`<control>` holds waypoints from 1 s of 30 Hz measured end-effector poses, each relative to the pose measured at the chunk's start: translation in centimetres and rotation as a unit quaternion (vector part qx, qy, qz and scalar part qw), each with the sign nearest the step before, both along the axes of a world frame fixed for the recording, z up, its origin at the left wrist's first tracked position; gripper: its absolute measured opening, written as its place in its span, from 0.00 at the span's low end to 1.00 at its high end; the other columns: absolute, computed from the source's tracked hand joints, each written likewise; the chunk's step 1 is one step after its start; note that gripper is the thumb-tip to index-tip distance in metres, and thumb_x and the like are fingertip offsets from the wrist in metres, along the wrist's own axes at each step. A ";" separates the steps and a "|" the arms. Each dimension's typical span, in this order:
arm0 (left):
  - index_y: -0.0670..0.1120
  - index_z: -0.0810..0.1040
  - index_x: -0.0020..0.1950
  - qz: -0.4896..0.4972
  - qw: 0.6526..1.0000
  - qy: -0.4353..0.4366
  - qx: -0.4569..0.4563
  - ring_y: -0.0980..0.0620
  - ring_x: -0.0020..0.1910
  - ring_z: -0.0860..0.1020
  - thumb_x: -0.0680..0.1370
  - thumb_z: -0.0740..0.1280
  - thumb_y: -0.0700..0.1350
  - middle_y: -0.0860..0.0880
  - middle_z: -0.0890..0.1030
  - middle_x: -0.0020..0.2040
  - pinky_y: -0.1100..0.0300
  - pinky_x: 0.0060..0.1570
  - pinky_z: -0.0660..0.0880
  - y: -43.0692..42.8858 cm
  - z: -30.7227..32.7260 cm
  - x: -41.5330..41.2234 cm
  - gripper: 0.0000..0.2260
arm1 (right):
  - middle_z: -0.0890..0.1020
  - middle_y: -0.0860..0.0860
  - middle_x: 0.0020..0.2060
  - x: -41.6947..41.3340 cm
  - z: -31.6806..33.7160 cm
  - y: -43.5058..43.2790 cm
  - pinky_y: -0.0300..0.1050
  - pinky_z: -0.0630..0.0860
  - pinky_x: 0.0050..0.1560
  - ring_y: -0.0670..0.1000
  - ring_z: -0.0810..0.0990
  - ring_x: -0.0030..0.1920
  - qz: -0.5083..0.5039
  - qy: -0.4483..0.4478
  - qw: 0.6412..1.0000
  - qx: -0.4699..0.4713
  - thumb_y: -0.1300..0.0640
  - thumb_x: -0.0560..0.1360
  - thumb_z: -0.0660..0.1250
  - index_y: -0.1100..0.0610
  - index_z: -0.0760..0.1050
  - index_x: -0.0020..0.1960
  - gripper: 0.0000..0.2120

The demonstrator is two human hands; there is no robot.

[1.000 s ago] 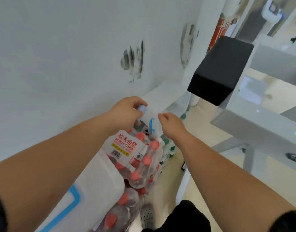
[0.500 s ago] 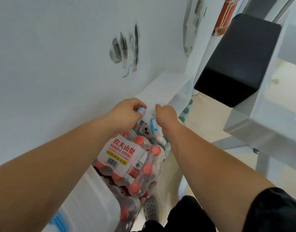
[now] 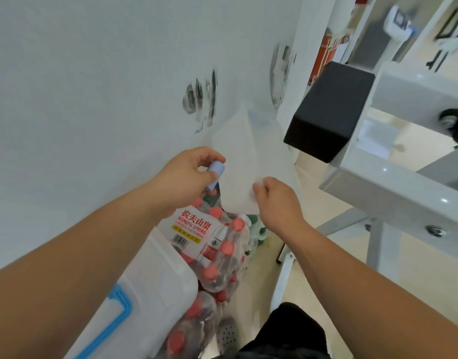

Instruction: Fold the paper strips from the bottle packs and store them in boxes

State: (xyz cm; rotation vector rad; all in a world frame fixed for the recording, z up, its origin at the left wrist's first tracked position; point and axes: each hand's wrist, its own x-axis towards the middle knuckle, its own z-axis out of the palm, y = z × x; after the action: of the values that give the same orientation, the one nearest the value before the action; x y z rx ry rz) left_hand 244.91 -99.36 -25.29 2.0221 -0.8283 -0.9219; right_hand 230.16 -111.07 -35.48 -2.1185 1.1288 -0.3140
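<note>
Paper strip (image 3: 238,161) first: in the head view I see it held up in the air, a white sheet rising away from me above the bottle pack (image 3: 215,244), with its far end close to the wall (image 3: 93,99). My right hand (image 3: 277,203) has it by the near right corner, the fingers (image 3: 259,187) pinching that corner. My left hand (image 3: 186,177) sits just left of the sheet's near edge, its fingers curled round a small lavender cylinder (image 3: 214,174). I cannot tell what that is, nor whether it touches the paper. I judge the step in hand to be lifting the strip clear of the pack, with the folding not yet begun and nothing stored. The next move calls for the left hand to take the opposite corner so the sheet can be doubled over evenly, which means freeing or shifting the cylinder first. The white box (image 3: 155,288), with its blue latch, lies near me on the left, pressed against the pack, and looks like the place to put the folded strip. Room is narrow. The wall closes off the whole left side, and the black block (image 3: 329,112) on the grey frame (image 3: 393,182) juts in from the right, just beside the strip's far right edge. The open space I can see is the floor (image 3: 323,216) near right of the pack, so I would draw the paper towards me before folding.
</note>
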 end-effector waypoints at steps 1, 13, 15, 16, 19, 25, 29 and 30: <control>0.53 0.80 0.57 0.000 1.000 -0.002 -0.010 0.45 0.44 0.85 0.80 0.64 0.39 0.55 0.81 0.56 0.44 0.46 0.82 0.7 0.4 -0.5 0.12 | 0.70 0.48 0.32 -0.8 0.6 0.5 0.51 0.69 0.42 0.56 0.74 0.37 0.003 0.000 0.999 -0.043 0.51 0.84 0.56 0.56 0.67 0.39 0.17; 0.57 0.80 0.56 0.057 0.995 -0.033 -0.076 0.56 0.39 0.85 0.80 0.64 0.39 0.55 0.81 0.57 0.52 0.44 0.79 8.2 2.1 -3.4 0.13 | 0.83 0.45 0.42 -6.3 1.9 6.0 0.64 0.57 0.75 0.53 0.76 0.57 0.180 0.034 0.944 -0.274 0.50 0.82 0.62 0.52 0.79 0.47 0.10; 0.56 0.80 0.56 0.071 0.993 -0.032 -0.083 0.55 0.40 0.85 0.80 0.65 0.39 0.55 0.81 0.56 0.54 0.45 0.79 9.3 2.0 -3.5 0.12 | 0.85 0.44 0.48 -7.0 2.2 6.6 0.67 0.48 0.77 0.53 0.75 0.65 0.217 0.060 0.938 -0.263 0.48 0.81 0.58 0.51 0.81 0.53 0.14; 0.56 0.80 0.57 0.078 0.993 -0.031 -0.086 0.55 0.40 0.85 0.80 0.65 0.40 0.54 0.82 0.56 0.56 0.44 0.80 9.7 2.0 -3.5 0.12 | 0.85 0.44 0.49 -7.4 2.3 6.7 0.68 0.48 0.77 0.54 0.75 0.66 0.231 0.064 0.935 -0.261 0.46 0.81 0.56 0.51 0.81 0.54 0.16; 0.55 0.79 0.57 0.087 0.991 -0.033 -0.092 0.56 0.40 0.85 0.80 0.65 0.40 0.52 0.83 0.54 0.70 0.36 0.74 10.5 2.0 -3.5 0.12 | 0.85 0.43 0.49 -8.7 2.3 6.7 0.70 0.54 0.76 0.55 0.77 0.65 0.264 0.051 0.931 -0.247 0.43 0.79 0.54 0.50 0.81 0.57 0.21; 0.56 0.79 0.58 0.068 0.994 -0.049 -0.076 0.60 0.40 0.83 0.81 0.63 0.39 0.52 0.81 0.54 0.76 0.31 0.70 10.4 2.0 -3.4 0.13 | 0.84 0.43 0.54 -10.3 3.0 6.1 0.65 0.47 0.78 0.53 0.70 0.72 0.315 0.034 0.927 -0.199 0.44 0.80 0.60 0.49 0.82 0.60 0.17; 0.59 0.79 0.58 0.017 0.997 -0.058 -0.038 0.56 0.43 0.84 0.81 0.63 0.40 0.56 0.79 0.58 0.68 0.42 0.76 9.5 1.2 -3.4 0.14 | 0.82 0.40 0.60 -10.0 4.3 5.5 0.67 0.38 0.78 0.53 0.60 0.79 0.328 0.081 0.921 -0.195 0.28 0.76 0.50 0.45 0.80 0.63 0.31; 0.59 0.79 0.59 0.009 0.998 -0.062 -0.029 0.55 0.43 0.84 0.81 0.63 0.40 0.56 0.79 0.58 0.66 0.43 0.77 9.2 0.9 -3.5 0.14 | 0.81 0.40 0.63 -9.7 4.6 5.4 0.65 0.36 0.78 0.52 0.58 0.80 0.329 0.083 0.922 -0.188 0.25 0.74 0.47 0.44 0.79 0.65 0.36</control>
State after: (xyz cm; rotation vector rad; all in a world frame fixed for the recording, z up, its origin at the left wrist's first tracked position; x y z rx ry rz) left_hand 241.46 -90.14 -24.37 2.0489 -0.8908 -0.7602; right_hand 220.45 -105.66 -30.86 -2.7625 0.3955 -0.0274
